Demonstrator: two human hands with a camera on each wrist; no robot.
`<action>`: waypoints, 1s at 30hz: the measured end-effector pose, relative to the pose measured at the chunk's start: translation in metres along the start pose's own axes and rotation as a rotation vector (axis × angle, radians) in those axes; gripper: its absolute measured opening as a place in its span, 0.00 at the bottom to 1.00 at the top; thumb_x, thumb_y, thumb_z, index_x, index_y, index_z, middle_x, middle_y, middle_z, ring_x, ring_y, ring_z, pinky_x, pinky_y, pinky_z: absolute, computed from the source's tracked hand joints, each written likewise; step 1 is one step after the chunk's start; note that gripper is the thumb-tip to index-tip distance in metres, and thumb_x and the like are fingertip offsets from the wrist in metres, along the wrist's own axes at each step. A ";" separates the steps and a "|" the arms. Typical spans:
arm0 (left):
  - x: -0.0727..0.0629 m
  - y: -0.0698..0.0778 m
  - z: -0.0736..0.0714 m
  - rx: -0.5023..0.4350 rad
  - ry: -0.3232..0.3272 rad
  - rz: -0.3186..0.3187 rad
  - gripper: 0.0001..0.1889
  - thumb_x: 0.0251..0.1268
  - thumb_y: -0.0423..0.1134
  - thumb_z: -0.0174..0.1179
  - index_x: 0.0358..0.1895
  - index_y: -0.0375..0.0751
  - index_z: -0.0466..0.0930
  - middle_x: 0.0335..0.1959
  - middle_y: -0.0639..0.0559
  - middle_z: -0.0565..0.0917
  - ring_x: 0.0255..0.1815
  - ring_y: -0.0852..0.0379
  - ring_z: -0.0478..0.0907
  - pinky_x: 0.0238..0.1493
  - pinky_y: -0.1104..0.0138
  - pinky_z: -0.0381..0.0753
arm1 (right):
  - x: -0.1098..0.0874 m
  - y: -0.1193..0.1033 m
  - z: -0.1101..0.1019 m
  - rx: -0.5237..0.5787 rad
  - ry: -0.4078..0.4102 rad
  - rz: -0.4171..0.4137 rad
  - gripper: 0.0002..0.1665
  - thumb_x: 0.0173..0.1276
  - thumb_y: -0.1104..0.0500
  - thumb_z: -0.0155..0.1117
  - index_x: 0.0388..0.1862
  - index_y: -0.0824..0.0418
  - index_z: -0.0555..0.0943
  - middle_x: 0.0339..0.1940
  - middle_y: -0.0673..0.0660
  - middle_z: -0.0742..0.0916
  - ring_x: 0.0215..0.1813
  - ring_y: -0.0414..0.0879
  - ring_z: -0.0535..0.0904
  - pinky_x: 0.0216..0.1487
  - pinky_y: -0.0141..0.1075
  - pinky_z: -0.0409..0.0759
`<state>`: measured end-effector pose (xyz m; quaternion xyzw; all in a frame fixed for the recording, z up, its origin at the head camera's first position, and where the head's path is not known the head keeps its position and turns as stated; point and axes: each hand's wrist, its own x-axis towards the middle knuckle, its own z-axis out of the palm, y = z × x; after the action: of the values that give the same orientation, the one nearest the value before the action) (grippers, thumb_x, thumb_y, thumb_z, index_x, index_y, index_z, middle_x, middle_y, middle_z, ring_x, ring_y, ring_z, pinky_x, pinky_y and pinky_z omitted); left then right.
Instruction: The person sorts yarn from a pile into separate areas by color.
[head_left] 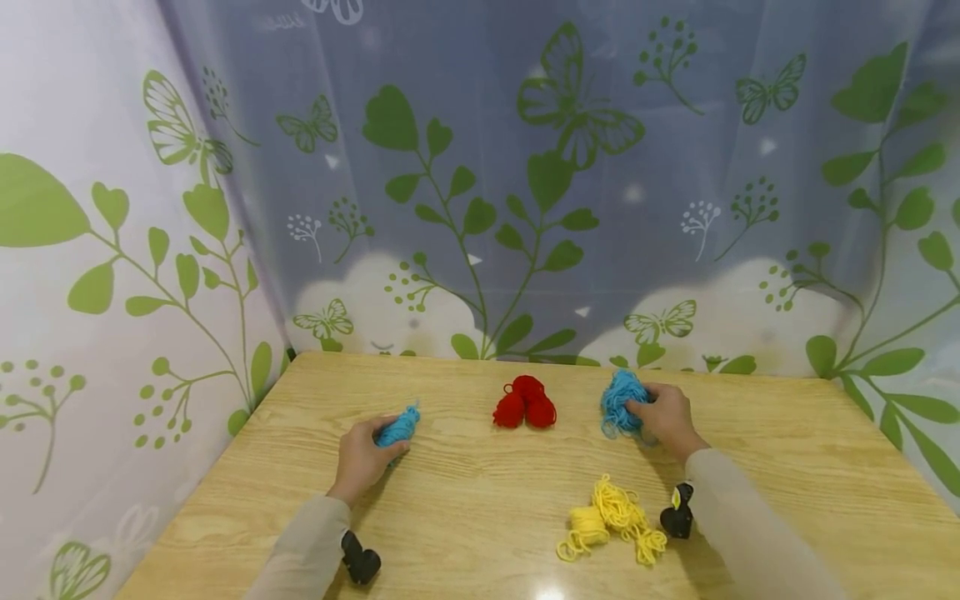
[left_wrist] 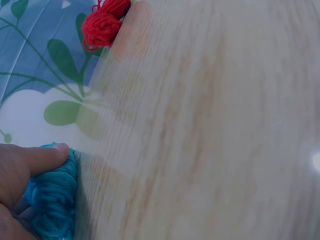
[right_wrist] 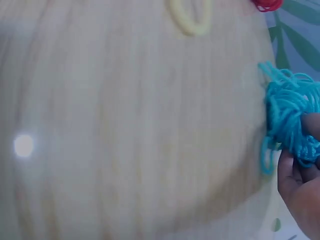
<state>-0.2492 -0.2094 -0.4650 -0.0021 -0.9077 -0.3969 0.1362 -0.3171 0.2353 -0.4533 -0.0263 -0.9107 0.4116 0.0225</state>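
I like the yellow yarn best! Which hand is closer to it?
The right hand. It holds a blue yarn bundle just beyond the yellow yarn. The left hand holds another blue bundle far across the table.

Light wood-grain table (head_left: 480, 492): smooth, semi-glossy finish with a bright reflected highlight near its front edge. Small blue bundle of wound yarn (head_left: 397, 427), under the left hand (head_left: 362, 460): soft, matt, thick plied strands. Loose blue tangle of yarn (head_left: 621, 402), at the right hand (head_left: 667, 419): fuzzy, matt fibre. Red yarn balls (head_left: 525, 402) and loose yellow yarn loops (head_left: 615, 518): same woolly matt texture. Leaf-and-butterfly printed curtain (head_left: 525, 183): thin, faintly sheer cloth. Beige sleeves (head_left: 742, 533): smooth matt fabric.
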 end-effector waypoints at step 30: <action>0.000 -0.001 0.001 0.009 -0.004 -0.019 0.25 0.52 0.34 0.72 0.56 0.33 0.80 0.54 0.35 0.80 0.58 0.37 0.75 0.56 0.47 0.75 | -0.077 0.031 -0.090 -0.063 -0.037 -0.030 0.44 0.69 0.42 0.59 0.66 0.78 0.65 0.63 0.78 0.71 0.62 0.74 0.67 0.53 0.58 0.76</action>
<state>-0.2493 -0.2092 -0.4661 0.0066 -0.9096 -0.3943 0.1307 -0.2342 0.3182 -0.4186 -0.0059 -0.9237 0.3830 0.0111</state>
